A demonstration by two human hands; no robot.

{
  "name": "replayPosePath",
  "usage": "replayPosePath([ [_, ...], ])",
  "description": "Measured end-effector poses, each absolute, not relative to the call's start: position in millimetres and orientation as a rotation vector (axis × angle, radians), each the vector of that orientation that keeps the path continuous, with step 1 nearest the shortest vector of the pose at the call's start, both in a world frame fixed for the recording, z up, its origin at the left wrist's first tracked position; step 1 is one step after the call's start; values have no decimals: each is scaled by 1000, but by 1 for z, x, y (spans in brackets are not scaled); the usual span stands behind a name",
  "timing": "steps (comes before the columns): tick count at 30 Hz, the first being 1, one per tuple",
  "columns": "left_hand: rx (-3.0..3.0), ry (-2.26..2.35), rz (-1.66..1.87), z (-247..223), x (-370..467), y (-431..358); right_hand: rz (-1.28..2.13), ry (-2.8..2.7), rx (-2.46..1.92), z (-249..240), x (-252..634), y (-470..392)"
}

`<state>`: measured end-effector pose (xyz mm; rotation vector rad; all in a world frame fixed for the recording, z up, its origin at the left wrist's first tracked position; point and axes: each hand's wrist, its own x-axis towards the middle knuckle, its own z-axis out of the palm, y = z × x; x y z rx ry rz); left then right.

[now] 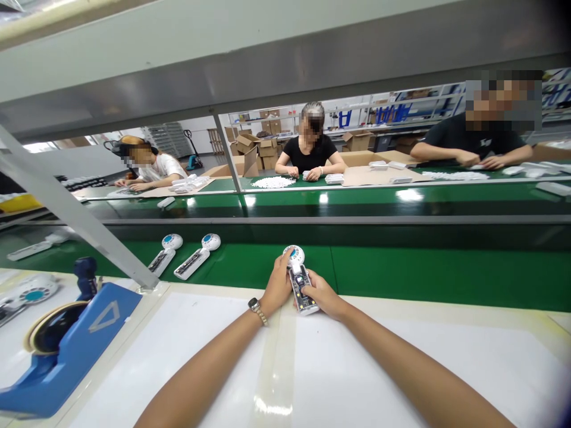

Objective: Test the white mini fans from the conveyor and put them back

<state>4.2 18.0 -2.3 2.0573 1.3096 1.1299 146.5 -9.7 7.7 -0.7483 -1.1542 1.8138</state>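
Between my two hands is a white handheld device (304,300) with a round head, a blue centre and an open body showing circuitry. My left hand (279,284) grips it at the head end, fingers over the blue disc. Around the lower body my right hand (325,295) is closed, its thumb lying on the exposed board. The device is held above the near edge of the green conveyor belt (379,273). Two similar devices, a nearer one (193,263) and one behind the post (163,260), lie on the belt to the left.
A blue tape dispenser (89,345) stands on the white worktable (357,368) at left, beside another device (33,294). A slanted metal post (84,208) rises there, under an overhead beam (267,59). Three people sit across the belt near white parts (273,182) and cardboard boxes.
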Motion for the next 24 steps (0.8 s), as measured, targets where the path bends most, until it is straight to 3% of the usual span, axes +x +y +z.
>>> replayPosePath([
  [24, 2075, 1337, 1114, -2, 4, 19, 1799, -1173, -762, 8, 146, -9],
])
